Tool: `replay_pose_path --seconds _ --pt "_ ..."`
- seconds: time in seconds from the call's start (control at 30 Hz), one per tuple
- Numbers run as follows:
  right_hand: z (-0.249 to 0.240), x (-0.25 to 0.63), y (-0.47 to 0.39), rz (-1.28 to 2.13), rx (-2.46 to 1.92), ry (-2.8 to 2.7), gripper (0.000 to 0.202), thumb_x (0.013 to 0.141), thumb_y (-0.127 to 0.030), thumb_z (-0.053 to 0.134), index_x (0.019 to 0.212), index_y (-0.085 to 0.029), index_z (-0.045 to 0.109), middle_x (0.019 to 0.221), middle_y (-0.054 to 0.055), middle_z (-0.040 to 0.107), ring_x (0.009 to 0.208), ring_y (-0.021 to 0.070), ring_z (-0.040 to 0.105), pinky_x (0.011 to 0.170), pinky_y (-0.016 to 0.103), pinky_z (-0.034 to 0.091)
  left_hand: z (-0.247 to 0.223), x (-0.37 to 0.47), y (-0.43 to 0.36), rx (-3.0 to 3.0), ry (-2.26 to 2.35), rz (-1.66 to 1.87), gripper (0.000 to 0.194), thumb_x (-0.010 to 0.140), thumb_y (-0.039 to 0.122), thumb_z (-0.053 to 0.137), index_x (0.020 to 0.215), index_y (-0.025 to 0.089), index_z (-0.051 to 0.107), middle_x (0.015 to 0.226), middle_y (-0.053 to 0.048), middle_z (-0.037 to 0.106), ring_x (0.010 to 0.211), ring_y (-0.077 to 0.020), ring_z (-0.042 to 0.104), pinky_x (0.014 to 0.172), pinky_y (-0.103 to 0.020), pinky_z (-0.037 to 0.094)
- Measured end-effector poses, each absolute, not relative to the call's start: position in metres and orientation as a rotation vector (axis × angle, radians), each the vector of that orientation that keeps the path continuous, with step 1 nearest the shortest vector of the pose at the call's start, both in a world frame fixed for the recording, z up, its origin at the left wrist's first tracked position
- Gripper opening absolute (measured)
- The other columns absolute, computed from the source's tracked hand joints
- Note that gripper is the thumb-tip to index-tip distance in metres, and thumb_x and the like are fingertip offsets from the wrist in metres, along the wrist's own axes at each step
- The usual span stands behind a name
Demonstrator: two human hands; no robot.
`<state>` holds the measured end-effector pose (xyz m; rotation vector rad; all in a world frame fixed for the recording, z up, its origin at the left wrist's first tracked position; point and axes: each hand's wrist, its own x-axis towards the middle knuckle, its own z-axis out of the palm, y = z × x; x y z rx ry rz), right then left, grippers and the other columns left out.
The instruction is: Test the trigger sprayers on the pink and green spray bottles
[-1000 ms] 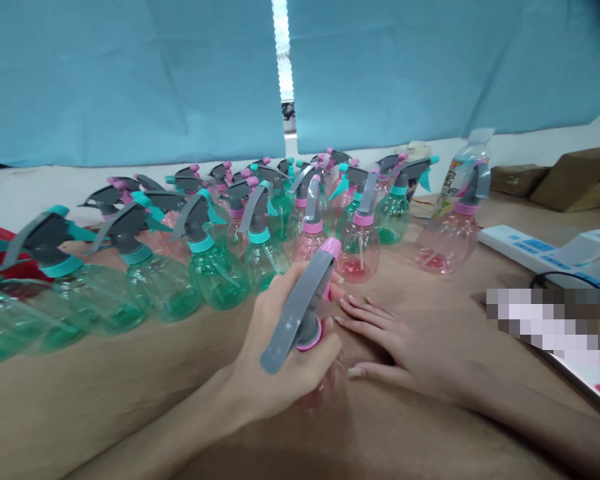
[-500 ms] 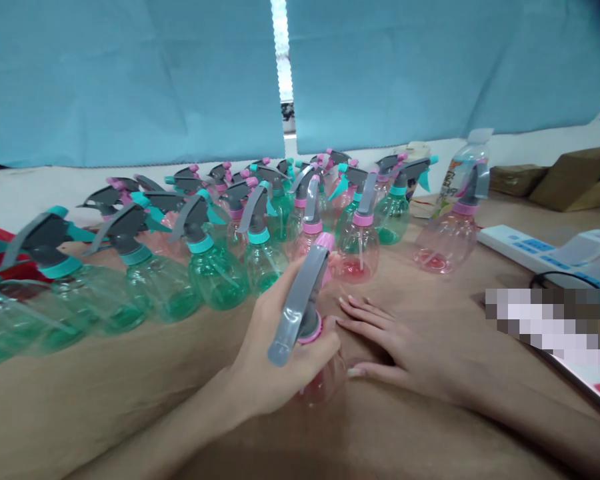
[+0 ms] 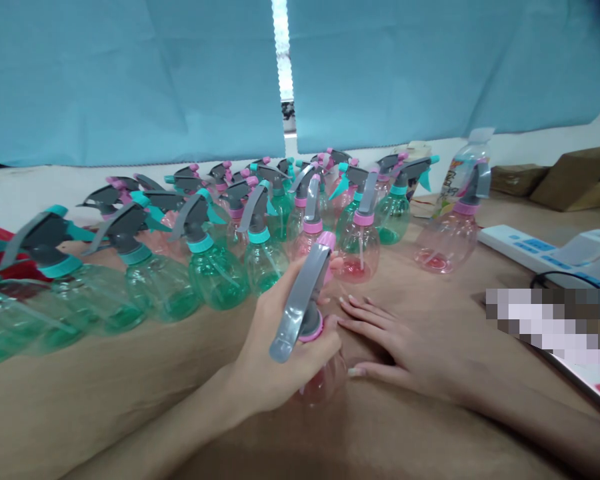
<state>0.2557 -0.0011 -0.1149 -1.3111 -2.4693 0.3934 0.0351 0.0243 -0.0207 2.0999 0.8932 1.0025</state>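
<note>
My left hand (image 3: 275,340) is wrapped round the neck and trigger of a pink spray bottle (image 3: 325,383), which stands upright on the table (image 3: 145,393). Its grey spray head with a pink nozzle points away from me, and the hand covers part of the bottle. Just to the right, my right hand (image 3: 405,347) lies flat on the table with its fingers stretched out and holds nothing. Beyond the hands stands another pink spray bottle (image 3: 359,250) with some red liquid at its bottom.
Green spray bottles (image 3: 217,280) form a row at the left, with several more pink and green ones behind. One pink spray bottle (image 3: 445,243) stands apart at the right, by a clear plastic bottle (image 3: 465,163). A white power strip (image 3: 525,247) and cardboard boxes (image 3: 575,177) are further right.
</note>
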Motion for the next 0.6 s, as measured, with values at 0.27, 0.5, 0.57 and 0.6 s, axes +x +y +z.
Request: replay_pose_path --seconds 0.27,0.5,0.57,0.6 --pt "-0.1159 0.2559 -0.0011 0.393 -1.288 -2.444 0.071 0.084 -0.058 0.052 0.144 -0.026 0.034 0.152 0.008 0.029 0.140 0.0285 0.024 0.112 0.053 0.023 -0.0222 0.0355 0.0250 2.073 0.899 0.963 0.055 0.075 0.017 0.056 0.127 0.027 0.042 0.103 -0.004 0.065 0.084 -0.0219 0.064 0.079 -0.037 0.053" --pt "-0.1143 0.2552 -0.0009 0.370 -1.315 -2.479 0.071 0.085 -0.060 0.049 0.144 -0.023 0.035 0.152 0.009 0.028 0.140 0.0277 0.023 0.112 0.052 0.024 -0.0232 0.0351 0.0244 2.089 0.882 0.979 0.052 0.076 0.015 0.056 0.125 0.027 0.043 0.101 -0.003 0.064 0.085 -0.0202 0.064 0.078 -0.033 0.052" --pt "-0.1131 0.2550 -0.0009 0.363 -1.327 -2.506 0.072 0.086 -0.061 0.047 0.144 -0.021 0.035 0.152 0.010 0.027 0.141 0.0271 0.022 0.112 0.052 0.024 -0.0232 0.0349 0.0247 2.094 0.884 0.974 0.049 0.076 0.016 0.056 0.123 0.026 0.044 0.094 -0.002 0.063 0.080 -0.0198 0.064 0.074 -0.032 0.052" --pt "-0.1125 0.2549 -0.0009 0.363 -1.329 -2.515 0.072 0.086 -0.061 0.046 0.144 -0.020 0.035 0.153 0.010 0.026 0.141 0.0269 0.021 0.112 0.051 0.025 -0.0231 0.0347 0.0250 2.095 0.882 0.979 0.049 0.076 0.016 0.055 0.123 0.026 0.044 0.091 -0.001 0.063 0.077 -0.0194 0.063 0.072 -0.031 0.052"
